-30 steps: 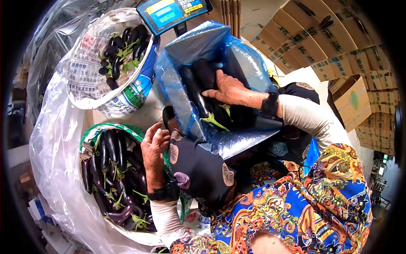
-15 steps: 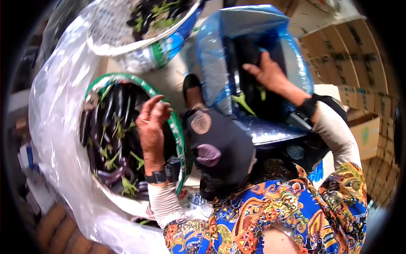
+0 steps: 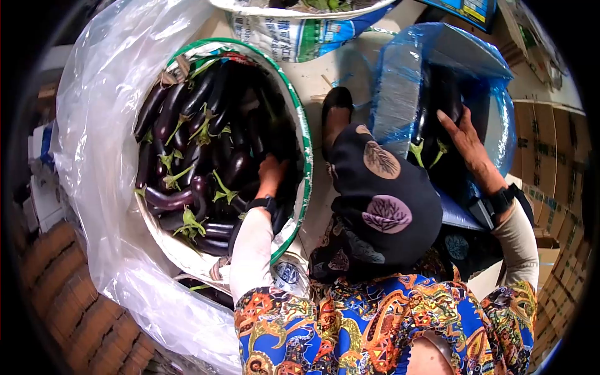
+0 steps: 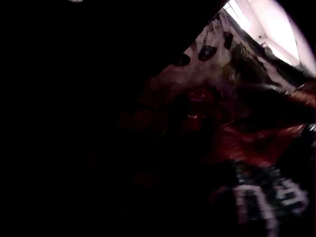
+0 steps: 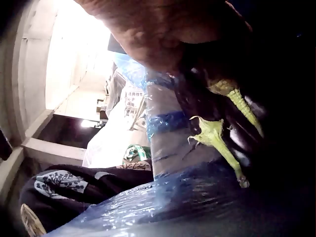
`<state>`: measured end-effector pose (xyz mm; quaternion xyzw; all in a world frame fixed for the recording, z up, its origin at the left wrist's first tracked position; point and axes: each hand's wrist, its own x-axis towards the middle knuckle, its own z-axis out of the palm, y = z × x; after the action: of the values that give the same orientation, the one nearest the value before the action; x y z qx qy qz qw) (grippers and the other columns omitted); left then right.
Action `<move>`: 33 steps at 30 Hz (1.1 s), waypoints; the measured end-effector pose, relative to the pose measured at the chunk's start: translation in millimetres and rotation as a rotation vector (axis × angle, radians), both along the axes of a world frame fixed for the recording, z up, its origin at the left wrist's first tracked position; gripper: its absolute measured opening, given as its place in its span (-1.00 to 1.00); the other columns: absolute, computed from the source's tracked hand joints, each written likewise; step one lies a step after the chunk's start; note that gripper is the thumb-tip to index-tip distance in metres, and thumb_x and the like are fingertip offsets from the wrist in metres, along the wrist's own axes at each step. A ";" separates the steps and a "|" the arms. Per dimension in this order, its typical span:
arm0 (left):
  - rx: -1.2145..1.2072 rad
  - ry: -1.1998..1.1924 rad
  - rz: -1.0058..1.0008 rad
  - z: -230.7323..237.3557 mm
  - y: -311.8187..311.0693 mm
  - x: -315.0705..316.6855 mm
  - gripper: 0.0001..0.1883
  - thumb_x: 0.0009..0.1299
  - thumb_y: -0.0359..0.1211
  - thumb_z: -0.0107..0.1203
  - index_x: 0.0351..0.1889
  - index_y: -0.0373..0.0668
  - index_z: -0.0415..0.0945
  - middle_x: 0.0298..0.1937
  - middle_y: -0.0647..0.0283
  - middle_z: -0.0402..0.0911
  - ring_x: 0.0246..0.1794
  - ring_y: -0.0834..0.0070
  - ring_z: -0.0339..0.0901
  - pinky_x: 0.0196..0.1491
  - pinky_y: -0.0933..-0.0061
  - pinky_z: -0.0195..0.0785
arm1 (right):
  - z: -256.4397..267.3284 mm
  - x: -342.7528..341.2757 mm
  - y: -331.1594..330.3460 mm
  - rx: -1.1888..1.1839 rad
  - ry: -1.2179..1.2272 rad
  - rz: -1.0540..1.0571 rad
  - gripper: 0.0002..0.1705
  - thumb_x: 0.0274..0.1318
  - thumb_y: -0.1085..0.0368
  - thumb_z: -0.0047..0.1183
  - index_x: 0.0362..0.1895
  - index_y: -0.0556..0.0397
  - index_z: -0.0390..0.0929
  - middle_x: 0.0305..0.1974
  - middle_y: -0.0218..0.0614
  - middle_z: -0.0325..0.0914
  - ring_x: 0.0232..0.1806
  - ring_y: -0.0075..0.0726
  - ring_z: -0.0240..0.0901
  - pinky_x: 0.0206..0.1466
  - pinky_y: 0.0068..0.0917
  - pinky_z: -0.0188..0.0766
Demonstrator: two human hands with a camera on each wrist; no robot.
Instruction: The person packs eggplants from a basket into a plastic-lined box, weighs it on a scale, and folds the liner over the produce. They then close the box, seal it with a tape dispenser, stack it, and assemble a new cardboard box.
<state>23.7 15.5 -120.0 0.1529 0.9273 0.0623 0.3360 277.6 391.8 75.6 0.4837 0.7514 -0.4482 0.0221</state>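
The left hand (image 3: 272, 174) is down among dark purple eggplants (image 3: 169, 115) at the right side of a green-rimmed sack (image 3: 304, 137); its fingertips are hidden. The left wrist view is too dark to tell what they touch. On the right, the right hand (image 3: 465, 140) rests with thumb and fingers spread on eggplants (image 3: 447, 94) inside a box lined with blue plastic (image 3: 400, 75). From the right wrist, the hand (image 5: 168, 37) shows above eggplants whose green stem caps (image 5: 210, 134) lie beside the box's inner wall (image 5: 165, 128).
Another sack (image 3: 269, 37) stands at the top, with a scale (image 3: 472, 9) to its right. Clear plastic sheeting (image 3: 94, 144) surrounds the left side. The person's knee (image 3: 387, 187) is between sack and box. Cardboard (image 3: 544, 150) is stacked at the right.
The left hand, raised beside and then over the green-rimmed sack earlier, has gone down among its eggplants. The right hand stays in the box. The head view has shifted left and downward.
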 end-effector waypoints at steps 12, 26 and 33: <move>0.015 0.253 -0.035 2.0 12.7 23.1 -0.15 0.04 0.13 0.35 0.10 -0.28 0.29 0.00 -0.24 0.48 -0.08 -0.20 0.55 -0.07 -0.05 0.48 | 22.7 -4.4 -5.2 0.028 -0.030 0.024 -0.01 0.19 -0.22 0.11 0.39 0.23 0.00 0.20 0.21 0.37 0.27 0.05 0.34 0.32 -0.32 0.20; -0.248 -0.203 -0.411 54.9 26.1 -30.4 -0.26 0.08 0.06 0.32 0.13 -0.21 0.44 0.11 -0.14 0.55 0.15 -0.01 0.52 0.09 0.04 0.45 | 5.1 6.4 2.5 0.159 -0.066 0.066 -0.15 0.20 -0.16 0.11 0.32 0.12 0.08 0.07 0.21 0.47 0.15 0.10 0.46 0.22 -0.26 0.32; 0.253 0.609 -0.104 -38.6 78.6 -109.0 -0.40 0.25 -0.02 0.17 0.13 -0.23 0.47 -0.13 -0.15 0.61 -0.09 -0.15 0.54 0.03 -0.09 0.41 | 7.2 3.8 -0.5 0.141 -0.042 0.004 -0.15 0.19 -0.12 0.14 0.32 0.13 0.07 0.04 0.22 0.49 0.13 0.14 0.47 0.20 -0.23 0.34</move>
<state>-85.3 94.0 -158.6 0.2521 0.9610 0.1111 0.0244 281.4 391.3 82.8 0.4919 0.7815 -0.3838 0.0048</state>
